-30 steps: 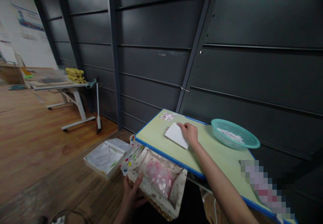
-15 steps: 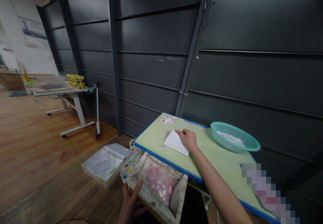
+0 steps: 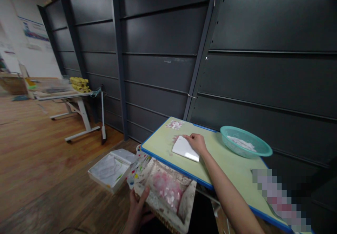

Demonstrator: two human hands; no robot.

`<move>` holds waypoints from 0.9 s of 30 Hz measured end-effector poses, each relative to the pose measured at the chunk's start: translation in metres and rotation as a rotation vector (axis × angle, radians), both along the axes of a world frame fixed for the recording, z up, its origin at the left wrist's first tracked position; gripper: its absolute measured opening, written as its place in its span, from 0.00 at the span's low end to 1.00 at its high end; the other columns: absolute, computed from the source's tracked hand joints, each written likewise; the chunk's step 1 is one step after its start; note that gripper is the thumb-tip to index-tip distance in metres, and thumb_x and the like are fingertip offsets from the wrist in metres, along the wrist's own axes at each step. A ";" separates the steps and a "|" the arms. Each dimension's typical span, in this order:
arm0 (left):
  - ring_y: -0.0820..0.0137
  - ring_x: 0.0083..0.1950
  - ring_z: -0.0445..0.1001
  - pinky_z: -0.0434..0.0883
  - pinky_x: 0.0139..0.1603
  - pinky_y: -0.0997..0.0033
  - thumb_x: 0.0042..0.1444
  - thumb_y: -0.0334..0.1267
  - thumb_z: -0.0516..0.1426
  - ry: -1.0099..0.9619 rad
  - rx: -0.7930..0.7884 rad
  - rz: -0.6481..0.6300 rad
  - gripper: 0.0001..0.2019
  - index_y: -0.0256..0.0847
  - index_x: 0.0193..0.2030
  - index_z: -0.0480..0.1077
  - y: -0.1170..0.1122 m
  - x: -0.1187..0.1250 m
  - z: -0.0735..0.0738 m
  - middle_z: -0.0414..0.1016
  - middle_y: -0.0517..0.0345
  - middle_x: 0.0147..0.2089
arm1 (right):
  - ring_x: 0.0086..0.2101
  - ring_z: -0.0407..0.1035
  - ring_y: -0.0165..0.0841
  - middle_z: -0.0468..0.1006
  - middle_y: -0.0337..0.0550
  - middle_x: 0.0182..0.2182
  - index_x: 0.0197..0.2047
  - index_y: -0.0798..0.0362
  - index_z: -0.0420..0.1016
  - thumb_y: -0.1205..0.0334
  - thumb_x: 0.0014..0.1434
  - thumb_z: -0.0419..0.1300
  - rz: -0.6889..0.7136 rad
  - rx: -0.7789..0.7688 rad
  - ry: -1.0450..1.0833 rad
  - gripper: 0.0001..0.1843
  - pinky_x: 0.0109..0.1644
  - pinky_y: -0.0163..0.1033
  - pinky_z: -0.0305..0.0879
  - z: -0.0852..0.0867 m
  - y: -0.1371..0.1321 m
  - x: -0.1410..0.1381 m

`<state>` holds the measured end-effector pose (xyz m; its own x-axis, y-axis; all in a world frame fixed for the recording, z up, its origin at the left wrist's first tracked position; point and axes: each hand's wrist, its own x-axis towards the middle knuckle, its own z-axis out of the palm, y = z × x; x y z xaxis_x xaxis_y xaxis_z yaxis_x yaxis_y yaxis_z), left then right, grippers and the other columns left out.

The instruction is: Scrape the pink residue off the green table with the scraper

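My right hand [image 3: 196, 143] pinches the top edge of a flat white scraper [image 3: 185, 149] with a curved outline, held low over the pale yellow tabletop [image 3: 231, 177]. A faint pinkish smear shows by the scraper's left side. My left hand [image 3: 139, 206] grips the near-left rim of a stained, paper-lined basket [image 3: 158, 202], thumb on top and the other fingers underneath. The basket sits tilted below the table's front edge. Inside it lies a heap of pink and white pieces [image 3: 167, 190]. A small pile of similar pieces [image 3: 175, 124] rests near the table's far left corner.
A green plastic basin [image 3: 246, 141] with white material stands at the table's back right. An open white box [image 3: 110, 170] lies on the floor to the left. Behind rises a dark panelled wall [image 3: 158, 69]. Another table [image 3: 63, 95] and a broom [image 3: 103, 121] stand farther left.
The scraper has tilted, and a bright reflection now shows along its lower edge. Both hands stay in nearly the same place.
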<state>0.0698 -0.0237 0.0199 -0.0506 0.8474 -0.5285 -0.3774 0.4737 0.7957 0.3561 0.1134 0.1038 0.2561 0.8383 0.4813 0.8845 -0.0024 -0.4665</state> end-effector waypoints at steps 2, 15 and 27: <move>0.62 0.31 0.80 0.77 0.32 0.51 0.48 0.51 0.62 -0.013 0.007 -0.003 0.36 0.55 0.60 0.48 -0.001 0.000 0.002 0.60 0.41 0.64 | 0.22 0.65 0.31 0.75 0.44 0.18 0.19 0.53 0.74 0.39 0.54 0.54 -0.007 0.005 0.003 0.27 0.26 0.35 0.51 0.000 0.001 -0.001; 0.64 0.30 0.80 0.77 0.35 0.51 0.48 0.51 0.62 -0.019 -0.020 -0.003 0.37 0.56 0.60 0.47 0.003 -0.001 -0.006 0.60 0.42 0.64 | 0.22 0.64 0.30 0.74 0.43 0.18 0.18 0.54 0.73 0.40 0.54 0.56 0.086 -0.046 -0.015 0.26 0.26 0.34 0.49 -0.003 -0.004 -0.013; 0.61 0.34 0.80 0.77 0.35 0.52 0.47 0.52 0.62 -0.023 -0.020 0.013 0.38 0.56 0.61 0.46 0.001 0.000 -0.003 0.63 0.43 0.62 | 0.19 0.59 0.27 0.64 0.35 0.13 0.15 0.54 0.69 0.37 0.49 0.57 0.271 -0.075 0.179 0.28 0.23 0.32 0.49 -0.007 -0.006 -0.022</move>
